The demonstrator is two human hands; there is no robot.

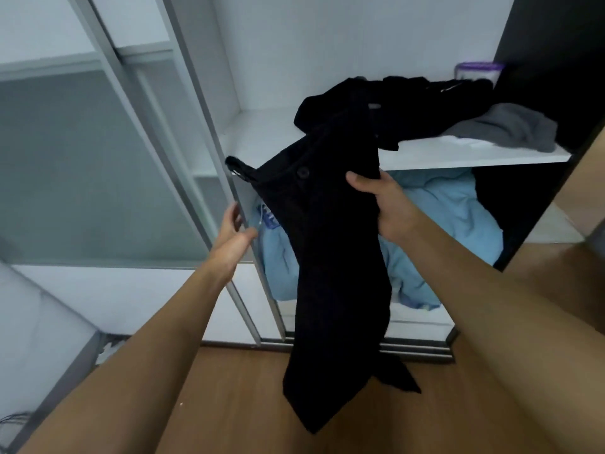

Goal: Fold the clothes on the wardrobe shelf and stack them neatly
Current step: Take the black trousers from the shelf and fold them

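Black trousers (327, 257) hang centre frame, right hand (389, 208) clutching the waistband, fingers wrapped round it. Left hand (234, 235) at nine o'clock, fingers relaxed, holding nothing. At one o'clock, the wardrobe shelf (458, 160) carries black clothes (422, 106), a grey garment (510, 126).

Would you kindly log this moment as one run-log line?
right hand: grips black trousers near waist | left hand: open, beside trousers | shelf: black clothes heap, grey garment, unfolded

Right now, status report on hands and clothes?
Right hand grips black garment, hanging. Left hand open, empty. Shelf pile unfolded, grey garment beside.
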